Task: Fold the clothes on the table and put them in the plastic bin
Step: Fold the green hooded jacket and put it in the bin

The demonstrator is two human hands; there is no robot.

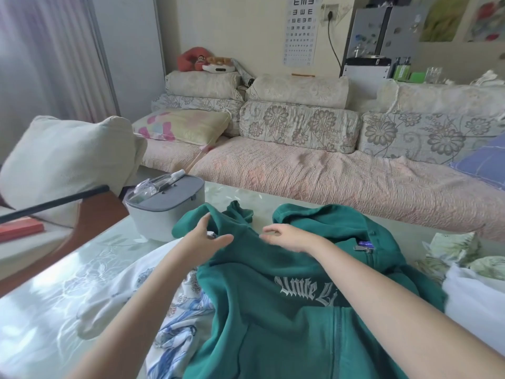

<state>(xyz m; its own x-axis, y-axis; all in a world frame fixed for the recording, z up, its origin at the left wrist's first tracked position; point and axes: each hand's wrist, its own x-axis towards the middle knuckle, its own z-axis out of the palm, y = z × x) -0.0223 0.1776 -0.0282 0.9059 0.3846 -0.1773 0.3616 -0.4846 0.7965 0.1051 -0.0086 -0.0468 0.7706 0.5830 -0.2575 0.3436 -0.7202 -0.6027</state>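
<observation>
Arms reach forward over a green hoodie (pixel 273 324) that lies spread on the counter (pixel 54 296), atop a white print cloth (pixel 175 305). The left hand (pixel 203 236) is open, with fingers straight and spread. Its tips touch a raised fold at the hoodie's far left edge, and its thumb lies on the fabric. The right hand (pixel 287 236) rests palm down near the collar, fingers loosely curled; whether they pinch the fabric I cannot tell. The bin (pixel 153 222), lid on with a bottle (pixel 153 187) lying on top, stands just beyond the left hand. More clothes (pixel 464 296) pile at the counter's right edge. Bare counter lies to the left and along the far edge by the sofa (pixel 328 173).
</observation>
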